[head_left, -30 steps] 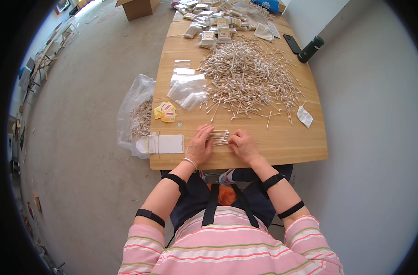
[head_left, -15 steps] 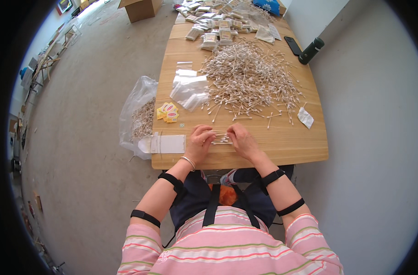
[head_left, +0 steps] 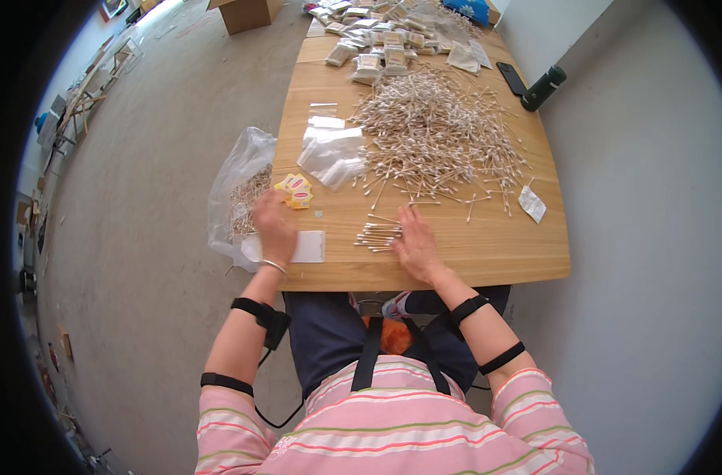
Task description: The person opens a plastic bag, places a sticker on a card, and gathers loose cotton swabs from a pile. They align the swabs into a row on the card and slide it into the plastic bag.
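A small row of cotton swabs [head_left: 375, 235] lies on the table in front of me. Over its right ends rests my right hand [head_left: 416, 244], fingers stretched out and lying flat. My left hand [head_left: 275, 229], smeared by motion, is at the table's left edge, above a white card [head_left: 309, 247]; what its fingers do is unclear. Right beside it are yellow printed cards [head_left: 298, 192] in a small stack. Beyond my hands spreads a large heap of loose cotton swabs [head_left: 432, 127].
Clear plastic pouches [head_left: 333, 150] lie left of the heap. Many filled packets [head_left: 369, 47] cover the far end. A phone [head_left: 511, 78], a dark bottle [head_left: 543, 89] and crumpled white paper [head_left: 531, 204] line the right side. A clear bag of swabs [head_left: 246, 194] sits off the left edge.
My left hand has left the row of swabs and moved left to the table edge. The right hand has gone from pinching the swabs to lying flat over their ends.
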### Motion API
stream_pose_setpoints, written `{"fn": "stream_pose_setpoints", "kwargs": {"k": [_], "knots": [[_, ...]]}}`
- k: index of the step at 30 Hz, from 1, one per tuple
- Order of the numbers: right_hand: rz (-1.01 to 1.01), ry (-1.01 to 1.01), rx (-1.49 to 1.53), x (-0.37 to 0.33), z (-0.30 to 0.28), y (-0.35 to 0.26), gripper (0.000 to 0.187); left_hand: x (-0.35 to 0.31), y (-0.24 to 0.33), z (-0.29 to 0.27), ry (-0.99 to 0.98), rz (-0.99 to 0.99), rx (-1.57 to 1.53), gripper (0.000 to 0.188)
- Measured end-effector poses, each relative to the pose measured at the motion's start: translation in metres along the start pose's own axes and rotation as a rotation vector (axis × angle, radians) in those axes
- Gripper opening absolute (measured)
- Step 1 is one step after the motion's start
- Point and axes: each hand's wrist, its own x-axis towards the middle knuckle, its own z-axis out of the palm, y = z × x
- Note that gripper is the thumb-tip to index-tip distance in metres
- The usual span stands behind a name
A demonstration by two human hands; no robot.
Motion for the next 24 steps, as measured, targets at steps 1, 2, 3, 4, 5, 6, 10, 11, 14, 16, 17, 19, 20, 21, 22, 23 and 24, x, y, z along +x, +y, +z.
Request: {"fn": "stream_pose_setpoints", "kwargs": {"k": [1,2,3,4,5,6,10,11,14,16,17,19,20,21,22,23,24], "knots": [[-0.006,-0.004,0.007,0.004,-0.002,0.002,0.059,-0.012,0.011,0.002,-0.138,0.016,-0.104,0.025],[-0.024,0.043,0.073,0.005,-0.008,0.007,0.053,-0.024,0.027,0.009,-0.278,0.031,-0.218,0.026],[-0.038,0.091,0.137,0.004,-0.012,0.010,0.047,-0.034,0.044,0.014,-0.348,0.077,-0.237,0.028],[-0.035,0.090,0.135,0.003,-0.014,0.007,0.047,-0.041,0.059,0.018,-0.418,0.124,-0.254,0.030],[-0.078,0.075,0.095,0.000,-0.017,0.003,0.045,-0.046,0.068,0.022,-0.419,0.120,-0.254,0.030],[-0.119,0.061,0.055,-0.002,-0.019,0.000,0.043,-0.050,0.075,0.026,-0.433,0.130,-0.267,0.031],[-0.056,0.123,0.106,-0.010,-0.021,0.001,0.044,-0.053,0.086,0.038,-0.477,0.132,-0.299,0.034],[-0.039,0.132,0.108,-0.010,-0.022,0.000,0.044,-0.052,0.086,0.039,-0.493,0.146,-0.301,0.034],[-0.029,0.122,0.087,-0.005,-0.023,-0.005,0.044,-0.057,0.079,0.043,-0.481,0.223,-0.314,0.034],[-0.036,0.100,0.062,-0.001,-0.022,-0.008,0.045,-0.060,0.079,0.043,-0.486,0.227,-0.320,0.033],[-0.027,0.116,0.078,0.001,-0.020,-0.009,0.044,-0.060,0.080,0.043,-0.490,0.228,-0.327,0.032],[-0.020,0.132,0.094,0.002,-0.017,-0.009,0.043,-0.061,0.083,0.042,-0.488,0.171,-0.340,0.035],[-0.013,0.198,0.071,0.001,-0.015,-0.009,0.040,-0.060,0.085,0.042,-0.483,0.113,-0.352,0.039],[-0.005,0.265,0.047,0.001,-0.013,-0.008,0.036,-0.060,0.086,0.041,-0.482,0.112,-0.351,0.039],[-0.006,0.263,0.049,0.002,-0.012,-0.008,0.036,-0.060,0.088,0.039,-0.472,0.064,-0.347,0.043],[0.005,0.251,0.053,0.002,-0.012,-0.008,0.030,-0.060,0.089,0.038,-0.461,0.016,-0.344,0.047],[0.017,0.239,0.056,0.003,-0.011,-0.008,0.023,-0.059,0.088,0.039,-0.461,0.014,-0.342,0.047]]}}
